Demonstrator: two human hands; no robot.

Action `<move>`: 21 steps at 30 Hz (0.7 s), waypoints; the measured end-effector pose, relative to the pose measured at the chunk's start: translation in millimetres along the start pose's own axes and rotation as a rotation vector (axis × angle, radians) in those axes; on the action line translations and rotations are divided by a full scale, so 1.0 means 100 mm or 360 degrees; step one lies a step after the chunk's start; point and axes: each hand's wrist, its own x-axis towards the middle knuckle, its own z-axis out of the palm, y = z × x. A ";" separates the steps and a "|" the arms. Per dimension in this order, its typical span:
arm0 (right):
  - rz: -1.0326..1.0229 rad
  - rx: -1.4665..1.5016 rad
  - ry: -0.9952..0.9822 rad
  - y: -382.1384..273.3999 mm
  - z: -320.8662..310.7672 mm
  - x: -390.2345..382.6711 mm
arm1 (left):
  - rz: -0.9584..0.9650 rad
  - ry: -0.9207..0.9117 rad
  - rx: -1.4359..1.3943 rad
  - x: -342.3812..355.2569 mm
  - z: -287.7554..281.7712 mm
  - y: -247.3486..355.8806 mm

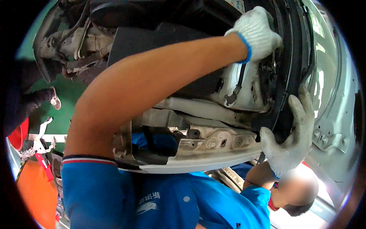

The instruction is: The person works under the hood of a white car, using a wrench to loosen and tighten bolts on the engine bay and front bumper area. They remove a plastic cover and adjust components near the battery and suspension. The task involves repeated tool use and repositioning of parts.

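Observation:
My left arm reaches across the engine bay of a car, and my left hand (256,33), in a white knitted glove, is closed beside the black cowl trim (284,63). What its fingers grip is hidden behind the glove. My right hand (290,139), in a soiled white glove, has its thumb and fingers spread. It lies at the near end of the cowl trim, fingertips by the windscreen edge. Below my left wrist a dark cable with a connector (231,99) hangs against the pale metal strut tower (249,93).
Under my left forearm sits a large black box (167,40). The bare fender rail (217,143) runs along my front. A hinge bracket (331,140) is at the right. A co-worker's head (297,192) is close at lower right. An orange object (36,194) stands at lower left.

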 end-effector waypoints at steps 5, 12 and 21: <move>-0.0159 -0.0100 -0.0068 0.04 -0.04 0.02 | -0.0314 0.0156 -0.0917 -0.54 -0.43 0.33; -0.0097 -0.0048 0.0008 0.07 0.04 -0.06 | -0.0278 -0.0081 -0.0832 -0.37 -0.38 0.13; -0.0154 -0.0023 0.0033 0.06 0.02 -0.03 | -0.0543 -0.0218 -0.0592 0.24 0.04 -0.15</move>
